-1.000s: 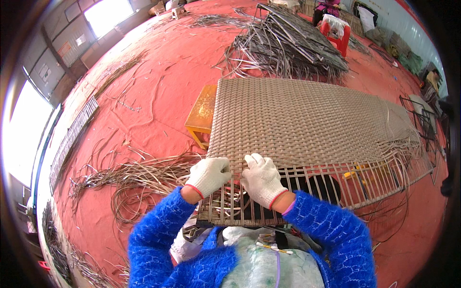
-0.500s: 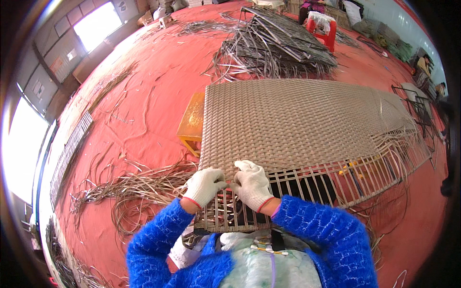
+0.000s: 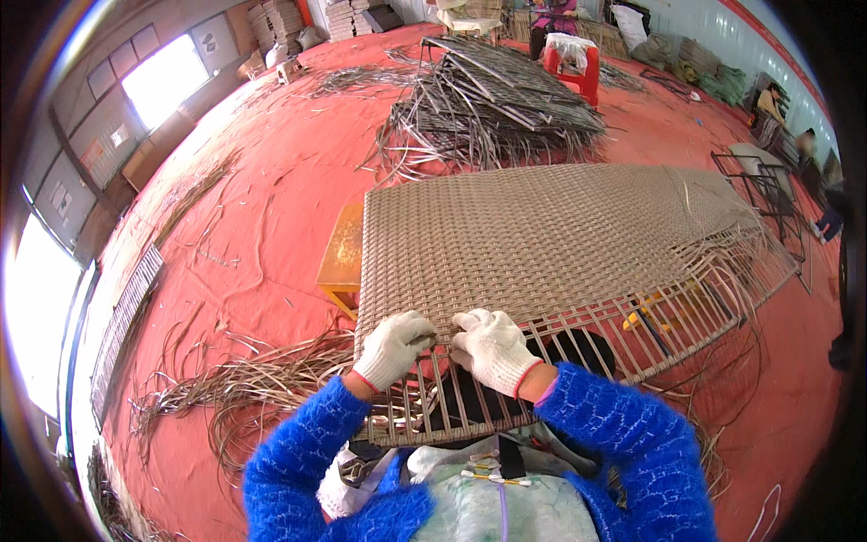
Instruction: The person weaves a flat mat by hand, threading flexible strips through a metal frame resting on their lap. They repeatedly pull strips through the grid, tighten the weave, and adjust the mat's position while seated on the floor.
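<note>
A large tan wicker panel [image 3: 533,239] lies before me, tightly woven on its far part. Along its near side run bare ribs [image 3: 465,388] with gaps between them. At the edge of the weave, near the panel's left end, my left hand [image 3: 395,348] in a white knitted glove is closed, its fingertips pinching a wicker strip. Just to its right, apart by a small gap, my gloved right hand [image 3: 495,350] rests on the same edge with fingers curled. The right fingertips are hidden, so what they grip cannot be made out.
A yellow stool [image 3: 340,257] stands under the panel's left side. Loose wicker strips [image 3: 262,384] heap on the red floor at left. Beyond the panel lie stacked dark woven frames [image 3: 497,108] and a red stool [image 3: 587,77]. Other people [image 3: 769,104] are at the far right.
The view has tilted up a little, so the panel sits lower and further left. My hands stay at the weave's edge; the right fingers are more curled and the gap between the hands is slightly wider.
</note>
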A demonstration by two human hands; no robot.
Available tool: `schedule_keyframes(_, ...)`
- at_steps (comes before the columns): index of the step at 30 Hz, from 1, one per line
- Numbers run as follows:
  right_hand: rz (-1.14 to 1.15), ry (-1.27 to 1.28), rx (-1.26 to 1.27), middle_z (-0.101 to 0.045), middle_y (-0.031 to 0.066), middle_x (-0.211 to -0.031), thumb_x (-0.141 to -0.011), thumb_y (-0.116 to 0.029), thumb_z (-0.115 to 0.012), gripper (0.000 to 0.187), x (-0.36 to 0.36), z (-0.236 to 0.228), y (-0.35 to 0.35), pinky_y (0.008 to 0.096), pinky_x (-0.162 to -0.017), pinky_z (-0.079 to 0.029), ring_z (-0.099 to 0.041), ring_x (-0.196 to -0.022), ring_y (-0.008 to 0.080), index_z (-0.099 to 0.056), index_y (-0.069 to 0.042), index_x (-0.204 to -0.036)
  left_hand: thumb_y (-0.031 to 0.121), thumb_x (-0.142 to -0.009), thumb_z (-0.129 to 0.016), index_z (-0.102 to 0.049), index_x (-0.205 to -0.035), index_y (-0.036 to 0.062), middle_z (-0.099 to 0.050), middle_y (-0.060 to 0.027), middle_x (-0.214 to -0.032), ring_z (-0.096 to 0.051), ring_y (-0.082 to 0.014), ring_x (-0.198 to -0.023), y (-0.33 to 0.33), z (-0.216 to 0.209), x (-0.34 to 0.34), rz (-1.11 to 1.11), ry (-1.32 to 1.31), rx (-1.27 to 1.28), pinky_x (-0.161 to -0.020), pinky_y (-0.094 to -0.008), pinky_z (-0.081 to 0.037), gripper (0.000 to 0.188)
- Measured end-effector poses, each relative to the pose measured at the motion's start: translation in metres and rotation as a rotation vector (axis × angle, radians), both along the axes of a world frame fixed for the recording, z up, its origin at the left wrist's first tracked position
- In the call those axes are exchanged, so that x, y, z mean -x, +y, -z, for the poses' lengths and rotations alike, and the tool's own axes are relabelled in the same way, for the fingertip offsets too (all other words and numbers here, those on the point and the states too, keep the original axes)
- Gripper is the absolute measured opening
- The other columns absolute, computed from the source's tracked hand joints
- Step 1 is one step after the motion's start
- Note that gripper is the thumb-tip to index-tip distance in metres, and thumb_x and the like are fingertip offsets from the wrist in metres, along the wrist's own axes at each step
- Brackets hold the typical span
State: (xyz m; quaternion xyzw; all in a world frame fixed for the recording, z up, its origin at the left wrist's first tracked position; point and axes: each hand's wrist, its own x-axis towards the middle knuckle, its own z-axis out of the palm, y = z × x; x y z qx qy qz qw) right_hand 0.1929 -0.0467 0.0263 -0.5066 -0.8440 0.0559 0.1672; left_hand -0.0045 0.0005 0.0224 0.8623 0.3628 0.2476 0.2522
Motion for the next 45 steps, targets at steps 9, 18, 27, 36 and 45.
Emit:
schedule_keyframes(9,0.047,0.017,-0.03,-0.059,0.0158,-0.118,-0.081,-0.025,-0.063,0.02,0.004,0.007,-0.007,0.0436,-0.089,-0.045,-0.055,-0.112,0.032,-0.069,-0.007,-0.074,0.014,-0.087,-0.068,-0.068,-0.088,0.0041,-0.066,-0.0065,-0.076,-0.062,-0.0083,-0.07,-0.004,-0.021,-0.011,-0.247,-0.179,0.637,-0.064,-0.0251,-0.05,0.01)
schedule_keyframes(18,0.077,-0.013,0.045,-0.055,0.0198,-0.128,-0.081,-0.026,-0.065,0.02,0.006,0.018,-0.009,0.0448,-0.097,-0.04,-0.049,-0.122,0.0342,-0.069,-0.007,-0.079,0.038,-0.08,-0.068,-0.066,-0.084,0.0102,-0.067,-0.0112,-0.074,-0.066,-0.0273,-0.072,-0.012,-0.02,-0.01,-0.299,0.493,0.289,-0.065,-0.0395,-0.049,0.028)
schedule_keyframes(27,0.072,0.077,-0.045,-0.052,0.021,-0.134,-0.078,-0.022,-0.064,0.02,0.009,0.035,-0.011,0.0454,-0.099,-0.041,-0.049,-0.119,0.038,-0.071,-0.003,-0.08,0.035,-0.083,-0.064,-0.065,-0.087,0.0094,-0.065,-0.0134,-0.077,-0.065,-0.0302,-0.076,-0.013,-0.013,-0.02,-0.216,0.458,0.272,-0.067,-0.0427,-0.048,0.026)
schedule_keyframes(36,0.263,0.317,0.09,-0.061,0.011,-0.124,-0.074,-0.02,-0.071,0.014,0.008,0.037,-0.002,0.0439,-0.097,-0.041,-0.052,-0.117,0.0309,-0.066,-0.007,-0.07,0.026,-0.08,-0.071,-0.065,-0.087,0.0053,-0.062,-0.0123,-0.075,-0.062,-0.0252,-0.068,-0.015,-0.001,-0.017,-0.232,0.282,0.247,-0.064,-0.037,-0.048,0.023)
schedule_keyframes(45,0.166,0.166,-0.081,-0.064,0.0072,-0.108,-0.073,-0.023,-0.072,0.017,-0.025,0.004,0.006,0.0417,-0.085,-0.048,-0.06,-0.099,0.0297,-0.066,-0.007,-0.073,0.014,-0.081,-0.066,-0.067,-0.092,0.0068,-0.062,-0.0144,-0.085,-0.061,-0.0339,-0.084,0.008,0.018,-0.033,0.11,0.107,0.156,-0.075,-0.0413,-0.048,0.013)
